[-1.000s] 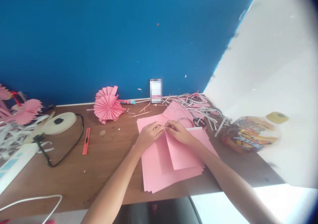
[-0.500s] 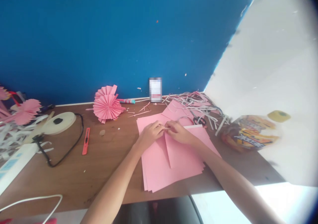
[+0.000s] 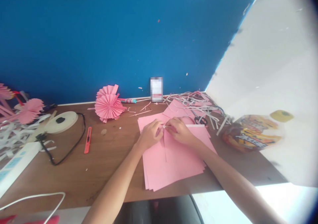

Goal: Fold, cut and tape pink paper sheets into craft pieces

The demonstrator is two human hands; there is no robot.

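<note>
Both hands meet over the far part of a stack of pink paper sheets (image 3: 174, 171). My left hand (image 3: 151, 133) is closed, its thumb and fingers pinching the pink paper near its upper edge. Close beside it, my right hand (image 3: 179, 131) is also closed, fingertips on a thin white strip (image 3: 165, 127) that shows between the two hands. A straight paper edge runs down toward me from the fingers. Along the top edge to the right lies a white band (image 3: 195, 126). Scissors (image 3: 200, 120) lie just beyond it, partly covered.
Pink pleated paper rosettes (image 3: 110, 106) stand near the blue wall, with a phone (image 3: 156, 89) leaning there. Loose strips (image 3: 191, 99) pile up at the back right, near a snack bag (image 3: 255, 134). Leftward are a red cutter (image 3: 87, 140), a glue-coloured disc (image 3: 63, 122) and a power strip (image 3: 18, 164).
The fingertips have parted slightly, and the thin white strip now shows between them. The paper edge below the hands has swung a little left. The view has shifted slightly.
</note>
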